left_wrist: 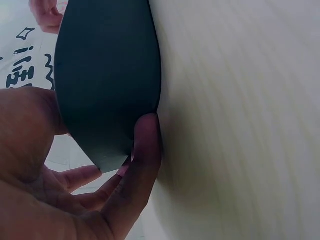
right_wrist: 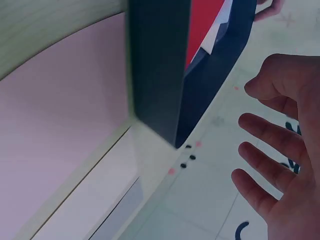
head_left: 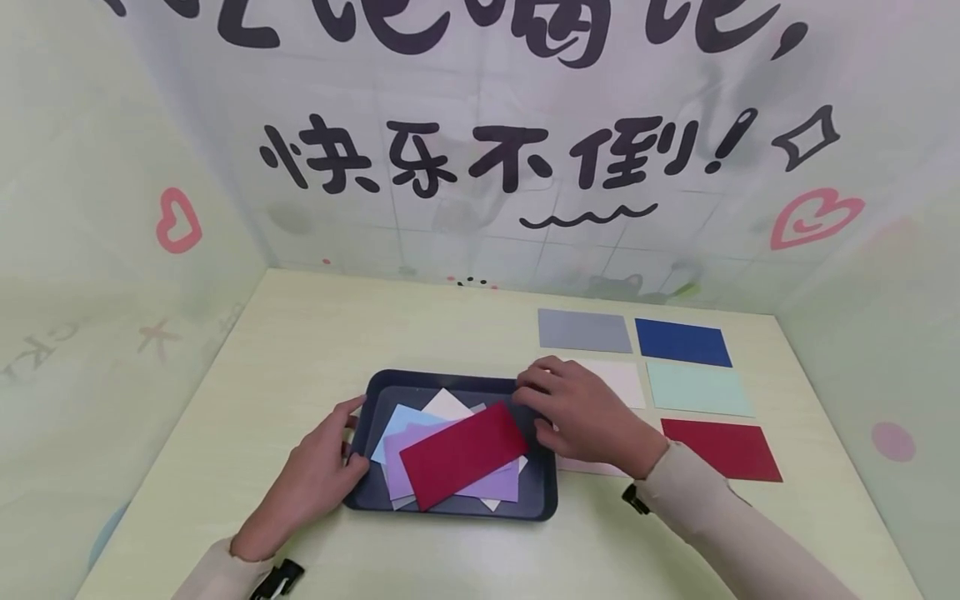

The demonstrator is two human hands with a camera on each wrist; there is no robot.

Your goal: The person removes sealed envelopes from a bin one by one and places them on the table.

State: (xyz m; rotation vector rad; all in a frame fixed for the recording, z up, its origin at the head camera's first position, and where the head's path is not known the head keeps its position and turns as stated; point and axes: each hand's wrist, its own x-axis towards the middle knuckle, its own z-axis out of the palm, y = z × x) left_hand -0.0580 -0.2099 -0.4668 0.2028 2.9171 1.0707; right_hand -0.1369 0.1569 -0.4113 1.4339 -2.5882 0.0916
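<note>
- The tray [head_left: 537, 492] is gripped at its left end by the left hand [head_left: 318, 467].
- Inside, the red card [head_left: 465, 454] could be slid off the pile by a tilt.
- Near the right rim, the right hand [head_left: 581, 412] is held loose-fingered; the pink card [head_left: 592, 468] could be nudged by its wrist.
</note>
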